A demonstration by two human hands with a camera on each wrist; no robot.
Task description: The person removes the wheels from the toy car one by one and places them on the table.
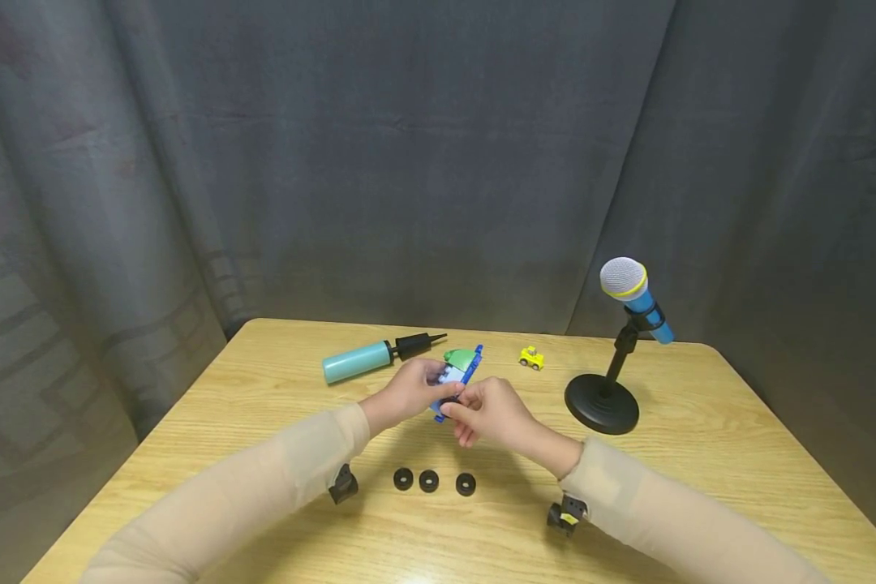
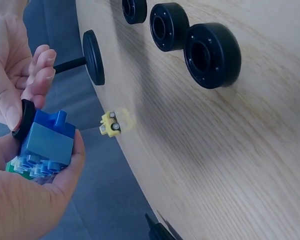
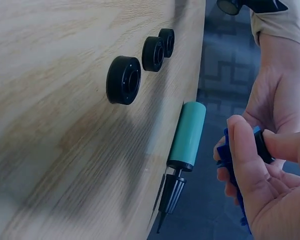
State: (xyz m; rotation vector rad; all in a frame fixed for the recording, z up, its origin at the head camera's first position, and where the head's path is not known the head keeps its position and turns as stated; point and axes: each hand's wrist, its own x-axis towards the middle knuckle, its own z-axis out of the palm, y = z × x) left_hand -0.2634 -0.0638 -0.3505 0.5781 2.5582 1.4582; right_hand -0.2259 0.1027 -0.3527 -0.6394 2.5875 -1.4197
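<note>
My left hand (image 1: 409, 393) grips a blue toy vehicle body (image 1: 470, 369) of building blocks, with a green piece (image 1: 460, 358) at its far end. Light blue blocks (image 2: 49, 142) show between the left thumb and fingers in the left wrist view. Against the body's side, my right hand (image 1: 498, 415) pinches a small black wheel (image 2: 25, 120) between thumb and fingers. In the right wrist view that wheel (image 3: 261, 146) is partly hidden by the right hand. Both hands are raised above the table, close together.
Three black wheels (image 2: 225, 55) stand apart on the wooden table (image 1: 299, 503), nearer me than the hands. Behind the left hand lies a turquoise hand pump (image 1: 358, 362). A small yellow toy car (image 1: 531, 358) and a toy microphone (image 1: 624, 278) on a black stand (image 1: 602, 405) are to the right.
</note>
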